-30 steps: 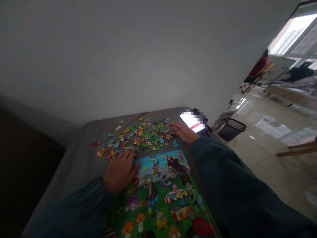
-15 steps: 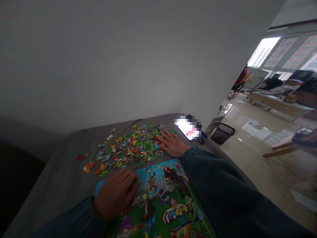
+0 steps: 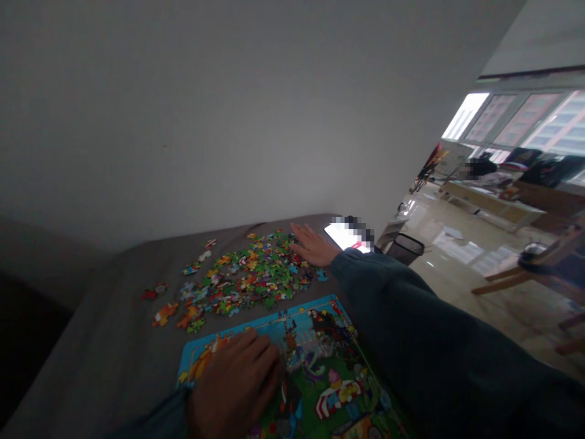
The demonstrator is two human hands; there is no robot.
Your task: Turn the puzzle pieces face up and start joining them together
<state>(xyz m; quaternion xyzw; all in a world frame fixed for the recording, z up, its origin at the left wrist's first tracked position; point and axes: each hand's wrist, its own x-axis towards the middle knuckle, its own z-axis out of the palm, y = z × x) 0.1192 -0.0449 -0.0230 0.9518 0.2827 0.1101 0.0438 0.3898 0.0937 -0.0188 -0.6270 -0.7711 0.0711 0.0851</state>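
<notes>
My right hand lies stretched out at the right edge of a heap of puzzle pieces, fingers spread and open, palm down. In front of the heap is a flat picture board with cartoon figures and a blue border. Over its left part rests my left hand, loosely bent and open, its fingertips hidden from me; I see no piece in it. A single blue piece sits just below my right wrist.
A phone with a lit screen lies beyond my right hand. Several stray pieces are left of the heap. The grey cloth surface meets a wall behind. Right of it, a black wire bin stands on the tiled floor.
My right hand has shifted up towards the wall, uncovering pieces at the heap's right edge. My left hand has moved right and nearer to me over the board. The view has turned slightly.
</notes>
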